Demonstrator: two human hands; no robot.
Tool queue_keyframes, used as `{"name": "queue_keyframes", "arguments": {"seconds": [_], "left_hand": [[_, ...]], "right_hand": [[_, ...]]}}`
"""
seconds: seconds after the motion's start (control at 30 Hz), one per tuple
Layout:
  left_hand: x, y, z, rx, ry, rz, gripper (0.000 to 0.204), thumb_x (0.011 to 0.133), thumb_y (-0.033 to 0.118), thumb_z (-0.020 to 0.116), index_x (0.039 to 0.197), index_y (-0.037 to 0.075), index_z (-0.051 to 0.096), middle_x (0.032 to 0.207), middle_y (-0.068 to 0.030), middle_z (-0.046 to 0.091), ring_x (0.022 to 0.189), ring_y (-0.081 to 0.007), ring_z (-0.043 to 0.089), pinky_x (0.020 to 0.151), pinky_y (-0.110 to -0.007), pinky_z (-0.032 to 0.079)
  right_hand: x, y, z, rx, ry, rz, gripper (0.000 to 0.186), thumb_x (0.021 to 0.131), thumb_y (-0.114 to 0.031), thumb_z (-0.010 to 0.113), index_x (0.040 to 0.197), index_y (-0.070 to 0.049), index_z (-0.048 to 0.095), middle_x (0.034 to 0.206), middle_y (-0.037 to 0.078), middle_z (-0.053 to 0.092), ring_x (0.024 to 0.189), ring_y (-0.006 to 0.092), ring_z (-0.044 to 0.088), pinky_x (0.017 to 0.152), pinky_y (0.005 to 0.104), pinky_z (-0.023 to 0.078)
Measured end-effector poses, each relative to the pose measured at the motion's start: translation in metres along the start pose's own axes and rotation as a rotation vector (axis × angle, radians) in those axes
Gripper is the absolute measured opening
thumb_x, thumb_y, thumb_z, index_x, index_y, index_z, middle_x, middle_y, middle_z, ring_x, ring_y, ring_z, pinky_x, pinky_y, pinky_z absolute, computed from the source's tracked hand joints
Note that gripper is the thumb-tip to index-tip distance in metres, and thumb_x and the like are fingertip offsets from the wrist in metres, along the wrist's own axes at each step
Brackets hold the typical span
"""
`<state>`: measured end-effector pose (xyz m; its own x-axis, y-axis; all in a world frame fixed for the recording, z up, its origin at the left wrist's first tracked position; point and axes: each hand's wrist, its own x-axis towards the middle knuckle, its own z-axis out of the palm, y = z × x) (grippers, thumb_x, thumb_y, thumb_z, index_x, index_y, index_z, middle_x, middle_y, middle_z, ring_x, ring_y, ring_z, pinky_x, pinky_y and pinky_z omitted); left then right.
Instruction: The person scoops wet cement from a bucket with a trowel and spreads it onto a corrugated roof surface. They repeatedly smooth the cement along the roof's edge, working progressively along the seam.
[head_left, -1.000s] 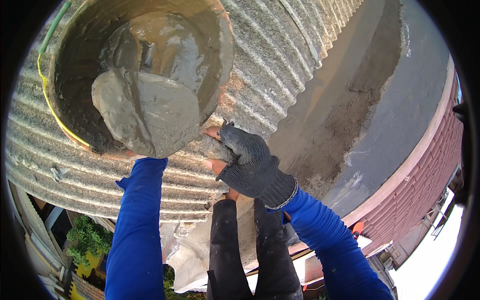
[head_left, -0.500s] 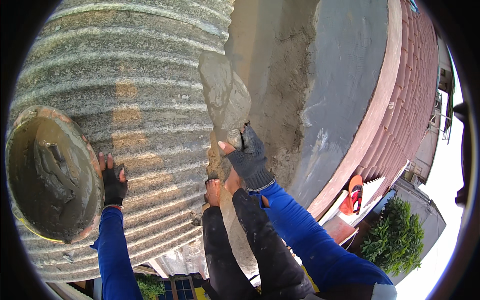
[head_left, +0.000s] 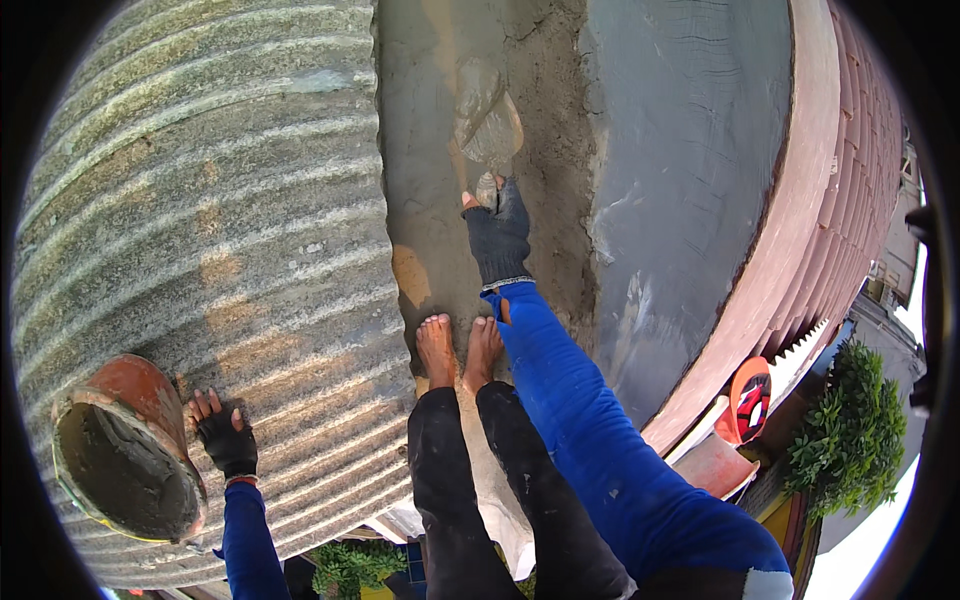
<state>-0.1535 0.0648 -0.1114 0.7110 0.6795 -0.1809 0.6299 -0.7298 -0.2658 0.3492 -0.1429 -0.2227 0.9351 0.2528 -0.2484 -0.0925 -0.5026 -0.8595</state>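
Note:
My right hand [head_left: 498,235], in a dark fingerless glove, is closed round the handle of a trowel [head_left: 508,125]. A lump of wet grey mortar [head_left: 478,92] lies on its blade, which is over the muddy cement strip [head_left: 430,200] beyond my feet. My left hand [head_left: 222,432], gloved the same way, rests with fingers spread on the corrugated roof sheet [head_left: 300,250]. Close beside its fingertips a reddish bucket [head_left: 140,385] stands tilted, with wet mortar [head_left: 120,470] inside.
My bare feet [head_left: 436,345] stand on the strip beside the sheet's wavy edge. On the right runs a smooth grey cement surface [head_left: 680,180], bordered by a pinkish ledge [head_left: 770,250] and red roof tiles [head_left: 860,150]. An orange-red sandal [head_left: 745,400] lies near a leafy tree [head_left: 848,425].
My right hand has carried the loaded trowel away from the corrugated edge, forward over the strip. My view has shifted, and the bucket now shows more of its outer side. My left hand stays beside it.

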Motion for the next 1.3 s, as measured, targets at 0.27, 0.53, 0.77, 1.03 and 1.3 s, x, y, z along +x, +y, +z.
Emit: {"name": "queue_keyframes", "arguments": {"seconds": [0.27,0.53,0.77,1.03,1.3], "left_hand": [[0.239,0.093,-0.034,-0.191,0.374,-0.104,0.06,0.1,0.039,0.052,0.151,0.012,0.038,0.159,-0.0126,0.032,0.148,-0.0307,0.027,0.119,-0.051,0.012],[0.358,0.126,0.013,0.036,0.423,-0.198,0.062,0.098,0.057,0.045,0.15,0.024,0.04,0.158,-0.0106,0.034,0.147,-0.0362,0.027,0.117,-0.056,0.018],[0.362,0.131,0.001,0.047,0.3,-0.257,0.062,0.097,0.056,0.046,0.149,0.024,0.04,0.158,-0.0102,0.033,0.146,-0.0379,0.028,0.115,-0.057,0.024],[0.361,0.132,-0.003,0.026,0.261,-0.266,0.059,0.097,0.051,0.045,0.149,0.023,0.04,0.159,-0.0106,0.031,0.146,-0.0379,0.026,0.115,-0.056,0.023],[0.36,0.133,-0.005,0.024,0.237,-0.269,0.06,0.097,0.05,0.045,0.15,0.023,0.039,0.16,-0.0099,0.03,0.147,-0.0371,0.024,0.116,-0.055,0.022]], "right_hand": [[0.06,0.016,0.024,-0.019,0.045,0.078,0.038,0.083,-0.018,0.074,0.113,0.001,0.06,0.101,0.011,0.067,0.091,0.0197,0.062,0.083,0.034,0.049],[0.152,0.032,0.064,0.179,-0.027,0.249,0.038,0.083,-0.018,0.072,0.111,0.003,0.057,0.09,0.011,0.065,0.077,0.0201,0.065,0.071,0.0318,0.052],[0.197,0.002,0.049,0.408,-0.029,0.65,0.029,0.086,-0.026,0.072,0.101,-0.003,0.063,0.082,0.011,0.067,0.064,0.0236,0.067,0.056,0.0387,0.055],[0.201,-0.046,-0.01,0.412,-0.103,0.616,0.031,0.087,-0.029,0.071,0.106,-0.006,0.063,0.086,0.011,0.066,0.067,0.0235,0.067,0.06,0.0376,0.057],[0.157,-0.054,-0.044,0.43,-0.115,0.632,0.038,0.089,-0.037,0.071,0.106,-0.006,0.059,0.087,0.01,0.064,0.07,0.0209,0.066,0.06,0.0367,0.058]]}}
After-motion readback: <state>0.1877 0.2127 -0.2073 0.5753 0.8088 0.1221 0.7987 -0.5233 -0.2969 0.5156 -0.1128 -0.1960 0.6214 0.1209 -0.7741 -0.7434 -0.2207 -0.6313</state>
